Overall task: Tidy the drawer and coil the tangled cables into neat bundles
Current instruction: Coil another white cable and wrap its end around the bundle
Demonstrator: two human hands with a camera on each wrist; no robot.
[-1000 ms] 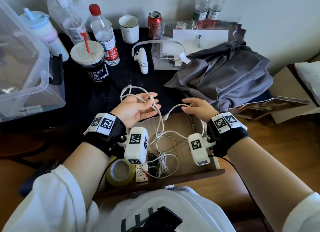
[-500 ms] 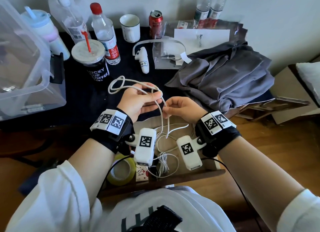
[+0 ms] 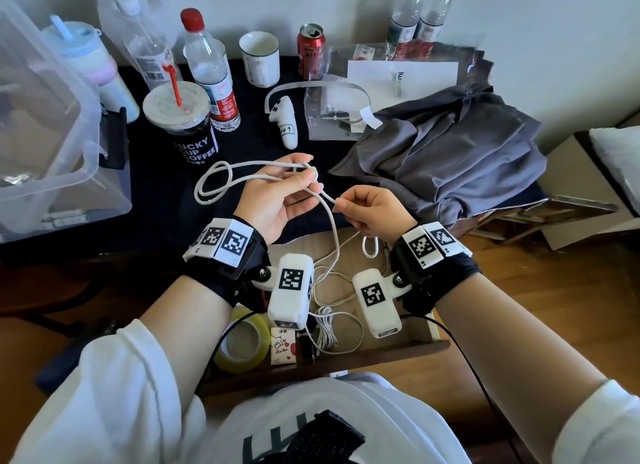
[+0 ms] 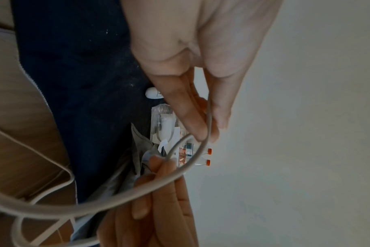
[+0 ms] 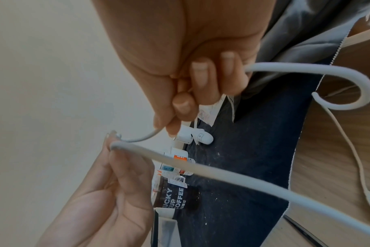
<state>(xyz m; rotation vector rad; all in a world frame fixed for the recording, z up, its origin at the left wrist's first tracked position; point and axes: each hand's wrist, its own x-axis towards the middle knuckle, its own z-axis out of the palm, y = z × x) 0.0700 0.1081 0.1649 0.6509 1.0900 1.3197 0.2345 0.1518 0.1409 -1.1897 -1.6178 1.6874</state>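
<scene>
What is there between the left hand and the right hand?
In the head view, only a short stretch of the white cable spans the gap from the left hand to the right hand, above the dark cloth. Both hands pinch it.

The wrist cameras hide much of the drawer and the cables lying in it. At ten o'clock the clear bin runs off the edge. The cord blurs close to the right wrist lens.
</scene>
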